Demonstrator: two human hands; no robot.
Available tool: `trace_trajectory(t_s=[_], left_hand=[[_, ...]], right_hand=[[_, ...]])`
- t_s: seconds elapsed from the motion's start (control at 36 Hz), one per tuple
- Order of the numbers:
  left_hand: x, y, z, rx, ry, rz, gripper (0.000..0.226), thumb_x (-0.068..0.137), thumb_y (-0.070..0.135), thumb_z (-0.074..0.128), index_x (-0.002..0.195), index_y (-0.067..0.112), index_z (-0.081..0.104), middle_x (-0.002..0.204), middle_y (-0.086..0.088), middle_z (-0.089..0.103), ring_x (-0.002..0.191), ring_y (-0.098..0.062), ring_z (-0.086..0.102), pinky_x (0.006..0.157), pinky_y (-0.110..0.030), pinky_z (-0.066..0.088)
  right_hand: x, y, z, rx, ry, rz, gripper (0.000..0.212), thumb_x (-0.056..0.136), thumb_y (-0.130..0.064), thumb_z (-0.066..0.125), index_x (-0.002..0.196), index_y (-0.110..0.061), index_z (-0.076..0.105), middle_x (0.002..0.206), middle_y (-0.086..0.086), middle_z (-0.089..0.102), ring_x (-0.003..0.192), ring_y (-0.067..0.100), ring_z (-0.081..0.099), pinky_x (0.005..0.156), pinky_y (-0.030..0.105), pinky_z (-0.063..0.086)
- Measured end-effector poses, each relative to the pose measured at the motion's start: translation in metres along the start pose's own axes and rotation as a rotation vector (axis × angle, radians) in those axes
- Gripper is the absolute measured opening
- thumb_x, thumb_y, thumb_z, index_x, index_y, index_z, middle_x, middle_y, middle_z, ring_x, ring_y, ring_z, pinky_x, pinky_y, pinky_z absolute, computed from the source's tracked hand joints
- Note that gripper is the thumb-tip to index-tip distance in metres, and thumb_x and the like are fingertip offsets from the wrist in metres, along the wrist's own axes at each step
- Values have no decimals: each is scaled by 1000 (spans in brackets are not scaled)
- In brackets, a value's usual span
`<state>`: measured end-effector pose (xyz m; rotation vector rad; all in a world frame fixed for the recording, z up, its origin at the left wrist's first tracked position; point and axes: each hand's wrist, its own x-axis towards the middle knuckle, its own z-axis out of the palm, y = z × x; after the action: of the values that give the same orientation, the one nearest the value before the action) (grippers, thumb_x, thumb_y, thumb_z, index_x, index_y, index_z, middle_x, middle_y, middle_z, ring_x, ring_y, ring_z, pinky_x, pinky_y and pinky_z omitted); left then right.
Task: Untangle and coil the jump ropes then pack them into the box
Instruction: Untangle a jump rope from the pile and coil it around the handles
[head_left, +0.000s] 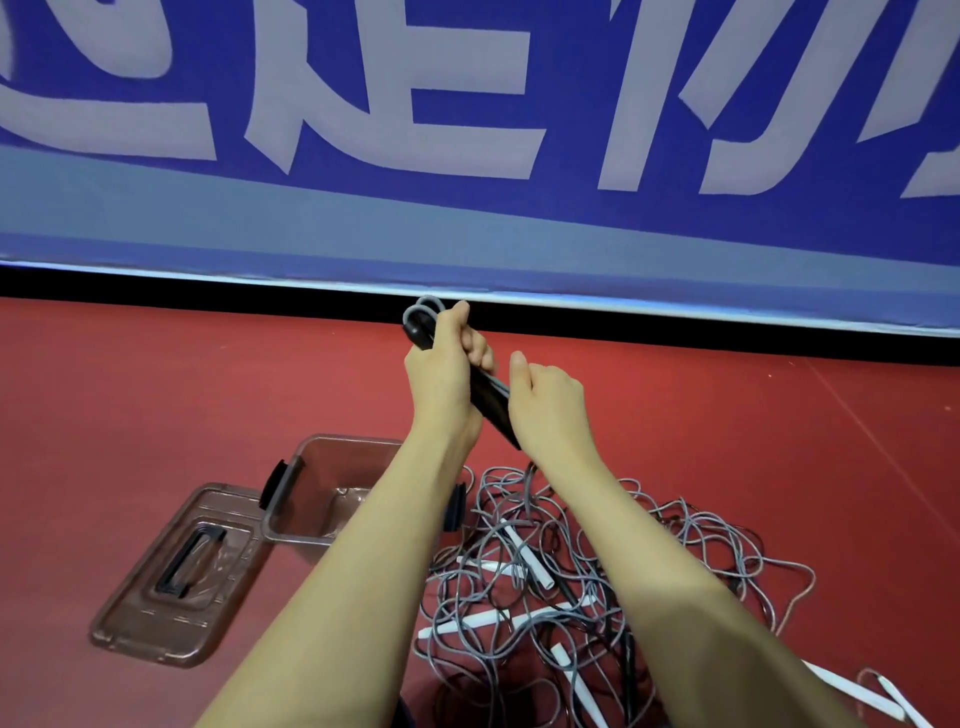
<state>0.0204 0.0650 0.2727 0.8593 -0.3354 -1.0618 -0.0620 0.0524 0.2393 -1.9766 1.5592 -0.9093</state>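
My left hand grips a pair of black jump-rope handles held together, with grey cord loops sticking out above the fist. My right hand holds the lower end of the same handles, and a grey cord runs down from it. That cord joins a tangled pile of grey ropes with white handles on the red floor under my right forearm. The clear brown box stands open to the left of the pile, partly hidden by my left forearm.
The box's lid, with a black handle, lies flat on the floor to the left of the box. A blue banner with large white characters runs along the far edge of the red floor.
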Motion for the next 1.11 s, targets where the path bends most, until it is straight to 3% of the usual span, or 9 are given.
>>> trace_trajectory(t_s=[0.19,0.33,0.44,0.67,0.75,0.83,0.92,1.0,1.11], left_hand=[[2,-1,-3,-149,-27,-2,47,91,18,56,53,17,28,39,3,23,36,-11,23,39,-19,24],[7,2,0,-187,-24,30,54,90,20,59,47,17,28,37,3,23,34,-11,22,37,-19,24],[13,1,-3,-225,-35,24,53,91,20,57,45,17,30,36,3,24,33,-11,23,37,-19,24],[17,-7,-10,-130,-13,-57,37,90,26,62,61,13,45,51,-1,46,49,-14,48,52,-24,45],[19,-9,-17,39,86,-41,23,85,29,69,82,8,59,66,-1,60,64,-15,58,66,-28,50],[23,-13,-27,251,156,27,54,82,41,70,118,5,50,100,-2,54,90,-16,55,80,-30,45],[24,-12,-35,636,167,375,55,87,38,60,131,11,39,120,-1,42,114,-17,45,94,-26,35],[21,-8,-41,1199,-152,858,62,70,32,46,127,7,48,122,-5,48,115,-19,39,97,-27,26],[18,-16,-43,1793,-533,973,81,60,33,53,134,4,44,125,-11,54,115,-30,48,97,-38,32]], right_hand=[[-5,-3,-5,199,-83,241,58,100,-45,28,53,-14,40,68,11,52,70,27,47,64,35,32],[-5,-6,-6,542,-144,383,52,96,-49,39,63,-11,53,53,8,53,43,22,51,52,33,45],[-4,-6,-3,535,-172,400,48,100,-43,35,76,-8,58,50,9,53,30,14,42,40,22,37],[8,4,2,436,22,395,45,101,-29,35,60,-13,44,41,0,46,36,17,50,47,26,38],[13,9,-3,319,73,321,50,102,-27,31,55,-13,38,37,-1,43,49,27,58,48,26,35],[18,18,-9,201,143,235,51,102,-27,29,53,-15,35,52,5,44,71,40,64,62,38,46],[22,27,-15,79,190,165,50,103,-24,26,54,-17,35,65,16,57,76,39,62,76,40,44],[22,33,-22,-34,192,96,49,103,-24,27,55,-17,33,67,16,58,71,33,48,68,38,28],[18,32,-24,-125,131,36,48,104,-26,29,56,-19,30,60,2,43,69,29,36,62,33,12]])
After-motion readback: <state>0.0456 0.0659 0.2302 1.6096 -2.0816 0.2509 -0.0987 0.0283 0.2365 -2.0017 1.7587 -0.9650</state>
